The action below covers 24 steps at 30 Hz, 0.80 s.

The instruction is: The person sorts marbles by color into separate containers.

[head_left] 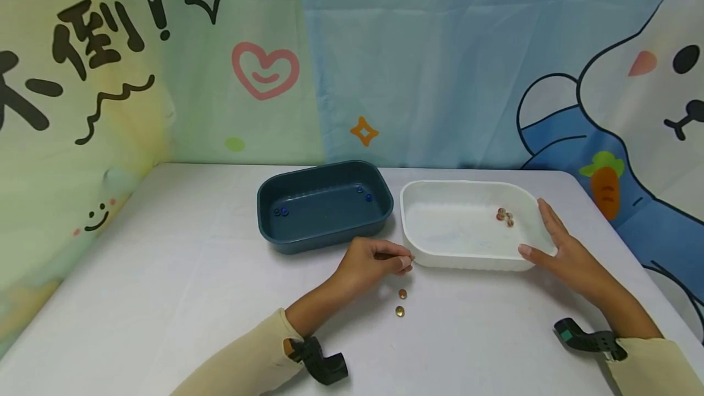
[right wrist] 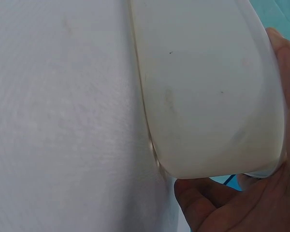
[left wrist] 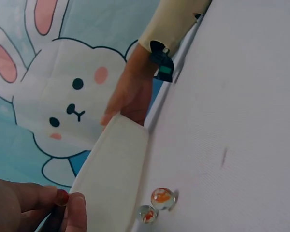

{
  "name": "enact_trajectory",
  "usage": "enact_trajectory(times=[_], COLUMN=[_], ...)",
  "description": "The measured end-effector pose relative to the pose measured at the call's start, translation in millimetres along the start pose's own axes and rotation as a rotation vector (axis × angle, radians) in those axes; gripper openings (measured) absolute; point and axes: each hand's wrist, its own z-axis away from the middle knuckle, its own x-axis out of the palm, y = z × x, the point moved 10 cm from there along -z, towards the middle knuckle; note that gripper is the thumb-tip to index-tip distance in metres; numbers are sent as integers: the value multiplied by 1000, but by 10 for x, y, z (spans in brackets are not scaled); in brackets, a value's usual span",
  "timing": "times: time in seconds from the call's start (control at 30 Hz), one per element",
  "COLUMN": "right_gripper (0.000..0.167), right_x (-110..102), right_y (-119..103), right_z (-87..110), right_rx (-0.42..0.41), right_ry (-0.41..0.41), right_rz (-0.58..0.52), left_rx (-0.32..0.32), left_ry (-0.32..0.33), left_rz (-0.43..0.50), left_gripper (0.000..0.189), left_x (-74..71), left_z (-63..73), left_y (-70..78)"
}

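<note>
My left hand (head_left: 379, 260) is at the near left corner of the white tray (head_left: 440, 260). Its thumb and fingertips pinch a small reddish marble (left wrist: 62, 197), mostly covered by the fingers. Two clear marbles with orange inside, a farther marble (head_left: 403, 293) and a nearer marble (head_left: 399, 311), lie on the table just in front of that hand. My right hand (head_left: 566, 255) grips the tray's right end, thumb at the near corner and fingers along the far side. Inside the tray, a few orange-tinted marbles (head_left: 501, 214) sit together toward the right.
Left of the white tray stands a dark blue tray (head_left: 319, 238) holding several blue marbles (head_left: 284, 211) in two groups. Both trays rest on a white-covered table (head_left: 192, 274). A printed cloth backdrop (head_left: 418, 78) rises behind the table and along its sides.
</note>
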Motion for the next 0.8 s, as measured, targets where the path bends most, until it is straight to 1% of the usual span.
enact_trajectory(times=[0.13, 0.33, 0.47, 0.63, 0.73, 0.8], right_gripper=[99, 99, 98, 100, 100, 99], right_x=[-8, -3, 13, 6, -10, -15], right_y=[-2, -4, -19, -20, -15, -17], right_z=[4, 1, -10, 3, 12, 13], right_rx=[1, 5, 6, 9, 5, -1], right_ry=[4, -2, -12, 0, 10, 11], right_rz=[0, -4, -15, -1, 13, 15], left_rx=[2, 22, 15, 12, 29, 55], left_ry=[-24, -32, -30, -23, -12, 2], left_rz=[30, 50, 57, 66, 68, 58], left_gripper=[13, 11, 11, 12, 12, 12], left_x=[67, 126, 139, 148, 131, 103], left_z=[-22, -56, -80, -134, -194, -245], left_y=[45, 129, 150, 197, 232, 256])
